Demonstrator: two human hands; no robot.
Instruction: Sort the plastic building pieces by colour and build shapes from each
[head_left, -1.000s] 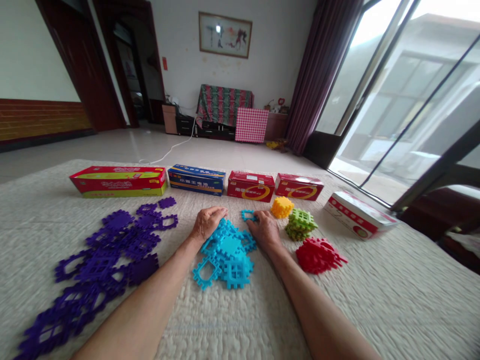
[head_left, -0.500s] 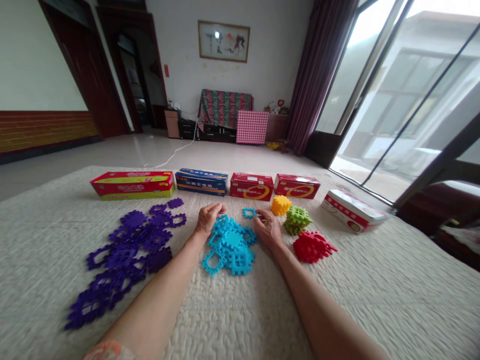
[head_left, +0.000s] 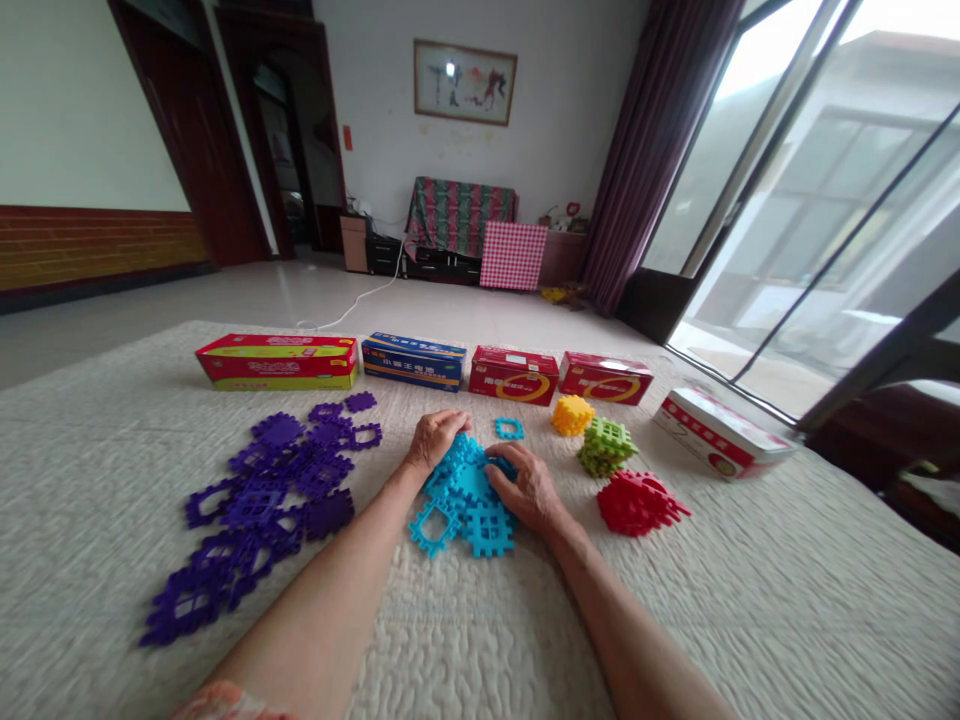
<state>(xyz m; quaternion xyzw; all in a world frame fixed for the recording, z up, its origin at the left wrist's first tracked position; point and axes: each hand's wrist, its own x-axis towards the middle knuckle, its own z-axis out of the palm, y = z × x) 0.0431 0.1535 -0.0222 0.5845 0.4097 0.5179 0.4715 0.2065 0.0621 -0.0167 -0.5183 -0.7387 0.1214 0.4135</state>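
Observation:
A pile of light blue toothed plastic building tiles [head_left: 474, 486] lies in front of me, some with open centres and some with grids. My left hand [head_left: 437, 440] is at its far left edge, fingers curled and pressed together; anything in them is hidden. Over the right side of the pile is my right hand [head_left: 531, 485], thumb and fingers apart, with blue showing between them. A single blue frame tile [head_left: 509, 429] lies flat just beyond the pile, apart from both hands.
Purple tiles [head_left: 255, 503] spread out at left. Yellow tiles [head_left: 572, 415], green tiles [head_left: 606, 446] and red tiles [head_left: 640, 503] sit in stacks at right. Behind stand a red-and-yellow box [head_left: 281, 362], a blue box [head_left: 414, 362], two red boxes [head_left: 513, 376] and a white-and-red box [head_left: 720, 432].
My right hand has let go of the blue frame tile and moved back toward me onto the pile. My left hand stays near the pile's far edge. The view has shifted slightly.

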